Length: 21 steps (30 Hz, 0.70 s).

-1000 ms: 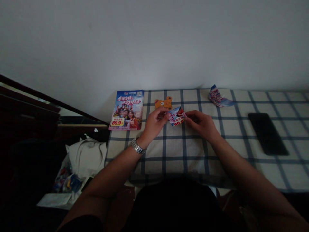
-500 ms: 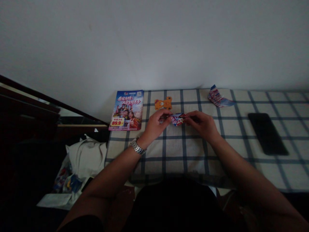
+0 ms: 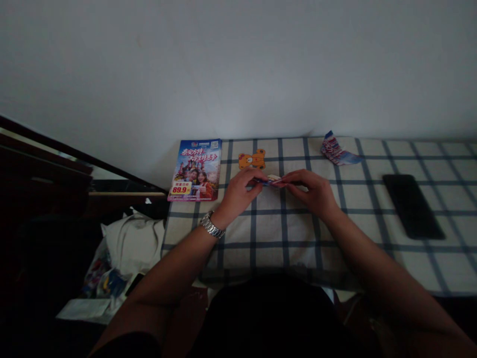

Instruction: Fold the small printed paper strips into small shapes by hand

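Observation:
Between my two hands is a small folded paper leaflet (image 3: pixel 274 181), seen almost edge-on above the checked cloth. My left hand (image 3: pixel 244 190), with a metal watch at the wrist, pinches its left end between thumb and fingers. At the other end, my right hand (image 3: pixel 308 188) grips the leaflet the same way. Just beyond my left hand lies an orange bear cutout (image 3: pixel 252 159). A stack of printed leaflets (image 3: pixel 195 170) rests at the table's left end. Farther right, near the wall, sits another folded leaflet (image 3: pixel 339 151), partly raised off the cloth.
A checked cloth (image 3: pixel 357 191) covers the table, which meets a pale wall (image 3: pixel 261 69) at the back. A black phone (image 3: pixel 413 206) lies at the right. Below the left edge is a white plastic bag (image 3: pixel 136 238) beside dark wooden furniture (image 3: pixel 40 184).
The leaflet in my hands has tilted and folded flatter, so its printed face no longer shows broadly. Both hands stay in nearly the same place.

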Each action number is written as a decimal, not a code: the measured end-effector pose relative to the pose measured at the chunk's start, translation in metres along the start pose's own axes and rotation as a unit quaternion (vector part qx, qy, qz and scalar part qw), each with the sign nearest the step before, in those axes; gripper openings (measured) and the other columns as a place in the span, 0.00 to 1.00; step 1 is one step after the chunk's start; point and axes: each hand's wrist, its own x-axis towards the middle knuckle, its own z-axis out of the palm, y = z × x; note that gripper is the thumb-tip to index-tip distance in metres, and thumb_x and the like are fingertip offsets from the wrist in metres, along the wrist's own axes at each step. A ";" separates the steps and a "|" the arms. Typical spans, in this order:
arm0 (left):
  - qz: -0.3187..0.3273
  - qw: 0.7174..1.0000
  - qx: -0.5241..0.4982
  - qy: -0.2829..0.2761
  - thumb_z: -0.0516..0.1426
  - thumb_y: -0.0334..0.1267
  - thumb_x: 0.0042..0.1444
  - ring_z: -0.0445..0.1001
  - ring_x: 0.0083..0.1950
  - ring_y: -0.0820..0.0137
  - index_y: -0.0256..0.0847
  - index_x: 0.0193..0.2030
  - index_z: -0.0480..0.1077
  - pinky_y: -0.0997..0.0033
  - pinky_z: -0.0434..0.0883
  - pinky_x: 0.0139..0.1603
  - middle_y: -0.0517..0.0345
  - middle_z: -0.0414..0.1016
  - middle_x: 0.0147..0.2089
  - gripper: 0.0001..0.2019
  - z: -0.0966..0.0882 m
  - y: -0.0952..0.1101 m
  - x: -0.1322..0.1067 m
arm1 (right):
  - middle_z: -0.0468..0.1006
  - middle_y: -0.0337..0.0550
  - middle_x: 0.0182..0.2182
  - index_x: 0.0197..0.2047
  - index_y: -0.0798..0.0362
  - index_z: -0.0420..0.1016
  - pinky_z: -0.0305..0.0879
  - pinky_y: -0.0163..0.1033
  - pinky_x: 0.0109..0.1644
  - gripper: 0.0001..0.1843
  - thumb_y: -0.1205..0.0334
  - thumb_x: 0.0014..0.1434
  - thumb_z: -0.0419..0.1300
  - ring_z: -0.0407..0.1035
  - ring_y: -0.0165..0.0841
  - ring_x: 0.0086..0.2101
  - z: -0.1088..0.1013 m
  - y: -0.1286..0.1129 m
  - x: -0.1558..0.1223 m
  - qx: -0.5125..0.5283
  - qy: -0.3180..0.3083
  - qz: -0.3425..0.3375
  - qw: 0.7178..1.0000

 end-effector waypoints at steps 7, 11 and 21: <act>0.021 0.994 0.074 -0.077 0.64 0.23 0.60 0.77 0.59 0.64 0.44 0.54 0.74 0.57 0.76 0.64 0.54 0.76 0.55 0.18 -0.003 -0.001 0.001 | 0.84 0.48 0.49 0.51 0.47 0.83 0.78 0.51 0.57 0.10 0.65 0.68 0.65 0.80 0.42 0.50 0.000 0.007 0.000 -0.039 -0.046 -0.037 0.998; 0.056 0.984 0.117 -0.118 0.66 0.31 0.63 0.74 0.62 0.61 0.45 0.58 0.72 0.54 0.74 0.66 0.52 0.74 0.59 0.18 -0.005 0.000 0.000 | 0.83 0.49 0.50 0.51 0.47 0.82 0.78 0.50 0.57 0.10 0.65 0.69 0.64 0.80 0.42 0.50 0.002 0.013 -0.002 -0.054 -0.066 -0.044 0.995; 0.082 0.966 0.189 -0.155 0.66 0.39 0.65 0.73 0.62 0.57 0.46 0.56 0.75 0.49 0.72 0.66 0.52 0.74 0.61 0.14 -0.007 -0.001 0.000 | 0.82 0.50 0.51 0.50 0.47 0.83 0.77 0.54 0.55 0.09 0.61 0.66 0.68 0.78 0.46 0.51 0.004 0.021 -0.002 -0.109 -0.108 -0.092 0.984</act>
